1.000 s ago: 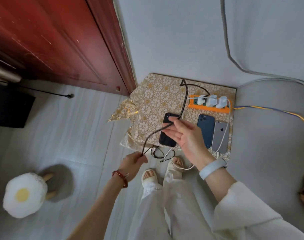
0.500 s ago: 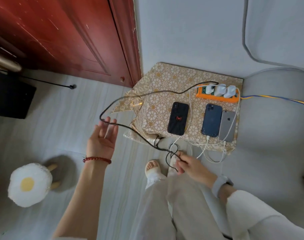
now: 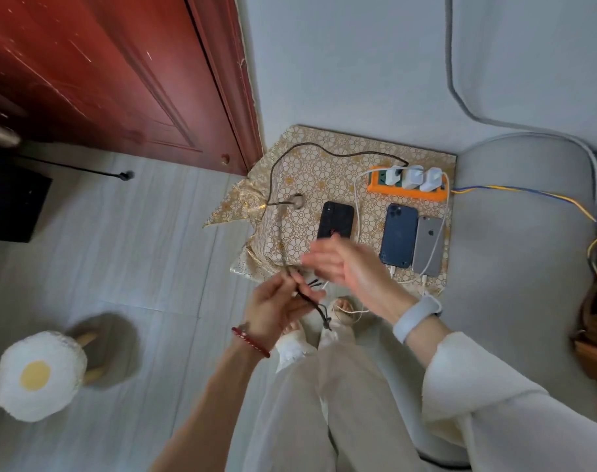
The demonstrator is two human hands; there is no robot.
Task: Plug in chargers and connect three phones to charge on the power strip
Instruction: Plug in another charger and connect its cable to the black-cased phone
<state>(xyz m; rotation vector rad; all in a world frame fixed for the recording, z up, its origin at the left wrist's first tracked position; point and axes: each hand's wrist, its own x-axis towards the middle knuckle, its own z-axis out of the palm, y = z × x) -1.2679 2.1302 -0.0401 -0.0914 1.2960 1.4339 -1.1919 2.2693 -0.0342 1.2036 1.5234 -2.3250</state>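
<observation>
An orange power strip (image 3: 375,186) lies at the back right of a gold-patterned cloth (image 3: 310,172), with three white chargers (image 3: 412,177) plugged in. A black phone (image 3: 335,220) lies face down in the middle. A dark blue phone (image 3: 398,235) and a grey phone (image 3: 428,246) lie side by side to its right, each with a white cable at its lower end. A dark braided cable (image 3: 283,158) loops from the left charger across the cloth to my left hand (image 3: 277,309), which pinches it near the connector end. My right hand (image 3: 351,267) hovers open and blurred just below the black phone.
A red wooden door (image 3: 103,73) stands at the upper left. A fried-egg-shaped stool (image 3: 38,373) sits on the floor at the lower left. A grey sofa (image 3: 521,233) is at the right, with a blue-yellow cord (image 3: 528,194) running off the strip.
My left hand has come in from the left and now grips the dark cable near its end. My right hand let go of the cables and rose open toward the black phone.
</observation>
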